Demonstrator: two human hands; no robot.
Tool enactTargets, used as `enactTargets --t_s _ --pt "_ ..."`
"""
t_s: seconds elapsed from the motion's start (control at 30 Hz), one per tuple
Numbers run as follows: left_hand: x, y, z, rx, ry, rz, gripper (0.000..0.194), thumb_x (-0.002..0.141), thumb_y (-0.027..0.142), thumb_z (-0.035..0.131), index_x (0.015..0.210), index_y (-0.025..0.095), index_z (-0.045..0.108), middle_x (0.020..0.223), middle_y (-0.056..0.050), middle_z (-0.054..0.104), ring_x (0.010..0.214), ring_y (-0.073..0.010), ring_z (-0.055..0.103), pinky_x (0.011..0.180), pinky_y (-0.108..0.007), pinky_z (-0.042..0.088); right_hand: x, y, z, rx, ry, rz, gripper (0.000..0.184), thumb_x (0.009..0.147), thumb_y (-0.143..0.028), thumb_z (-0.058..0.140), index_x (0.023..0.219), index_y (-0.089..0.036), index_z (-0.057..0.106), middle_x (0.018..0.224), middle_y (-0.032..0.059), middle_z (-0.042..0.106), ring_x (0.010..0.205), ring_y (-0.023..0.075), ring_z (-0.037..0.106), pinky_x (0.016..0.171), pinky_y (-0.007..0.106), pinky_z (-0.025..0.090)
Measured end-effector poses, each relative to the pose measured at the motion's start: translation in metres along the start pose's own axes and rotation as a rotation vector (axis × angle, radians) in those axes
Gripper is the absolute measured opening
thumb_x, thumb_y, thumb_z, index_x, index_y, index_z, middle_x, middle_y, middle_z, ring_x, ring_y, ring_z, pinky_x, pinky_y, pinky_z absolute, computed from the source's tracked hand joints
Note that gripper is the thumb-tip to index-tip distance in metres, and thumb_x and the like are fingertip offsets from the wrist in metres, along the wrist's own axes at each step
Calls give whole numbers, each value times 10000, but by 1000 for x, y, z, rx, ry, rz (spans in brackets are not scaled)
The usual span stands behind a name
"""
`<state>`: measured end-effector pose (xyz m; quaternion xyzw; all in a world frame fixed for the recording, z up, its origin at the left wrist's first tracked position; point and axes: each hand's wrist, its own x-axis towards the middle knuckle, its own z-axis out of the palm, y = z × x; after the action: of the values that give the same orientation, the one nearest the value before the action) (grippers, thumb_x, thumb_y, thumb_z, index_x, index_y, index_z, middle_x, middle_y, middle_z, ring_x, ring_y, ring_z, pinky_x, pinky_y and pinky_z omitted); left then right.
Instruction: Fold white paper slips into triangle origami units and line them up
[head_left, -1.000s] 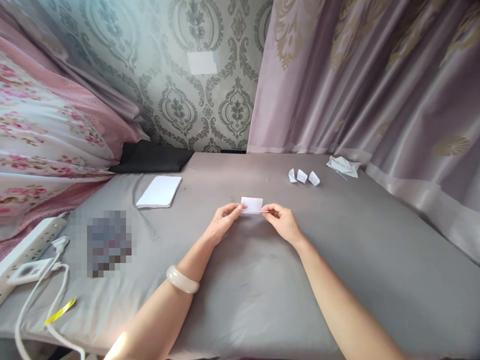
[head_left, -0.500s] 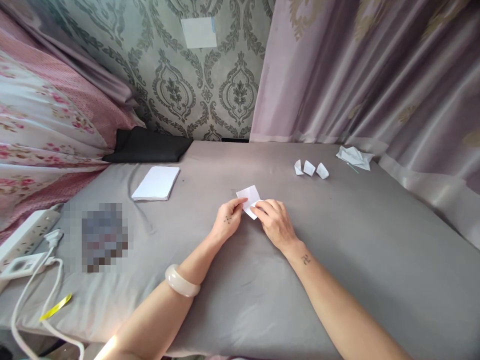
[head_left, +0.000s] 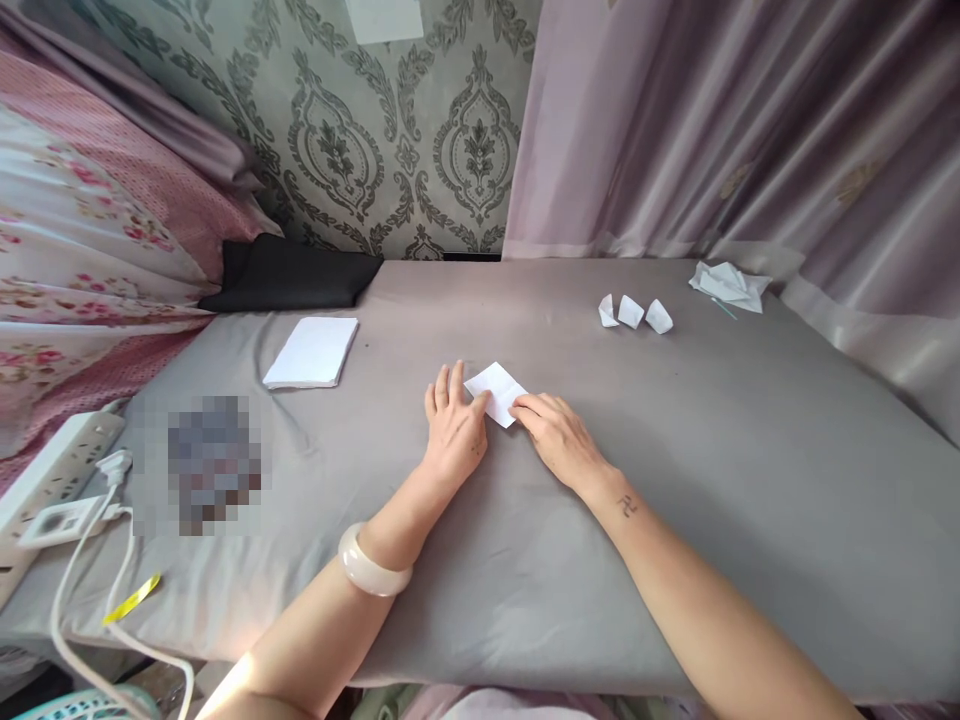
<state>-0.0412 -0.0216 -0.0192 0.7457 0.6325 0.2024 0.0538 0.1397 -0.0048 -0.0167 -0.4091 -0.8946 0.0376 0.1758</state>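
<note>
A small folded white paper lies flat on the grey sheet in the middle of the view. My left hand rests palm down beside it, fingers stretched out, thumb tip on the paper's left edge. My right hand lies flat as well, its fingertips pressing the paper's near right corner. A pale bangle sits on my left wrist.
A stack of white paper lies far left; three small folded paper pieces and a crumpled paper far right. A black cushion, floral bedding, a power strip with cable on the left; curtains on the right.
The paper was held up between both hands; it has come down onto the sheet, turned cornerwise, and both hands have flattened onto it.
</note>
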Motion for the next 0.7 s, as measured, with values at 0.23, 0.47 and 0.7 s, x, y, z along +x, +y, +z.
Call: enactTargets --t_s 0.23,0.47,0.7 --pt "-3 0 -4 -100 -100 49 307 835 124 431 1066 194 621 1095 -107 605 965 -251 536 875 -389 421 1 3 0 170 3 111 242 961 -246 421 1073 -224 634 1157 64 607 984 215 542 830 345 478" --pt "1 -3 1 -248 -13 -59 191 895 220 487 913 188 675 963 -73 655 908 -228 551 840 -345 454 4 3 6 303 99 210 261 953 -233 426 976 -205 684 1097 69 632 995 207 557 873 343 472" --pt "4 -2 2 -265 3 -127 218 902 211 481 883 175 696 927 -77 662 886 -220 561 791 -326 460 10 1 11 374 183 356 200 907 -220 503 801 -189 670 994 59 660 916 188 598 855 321 453"
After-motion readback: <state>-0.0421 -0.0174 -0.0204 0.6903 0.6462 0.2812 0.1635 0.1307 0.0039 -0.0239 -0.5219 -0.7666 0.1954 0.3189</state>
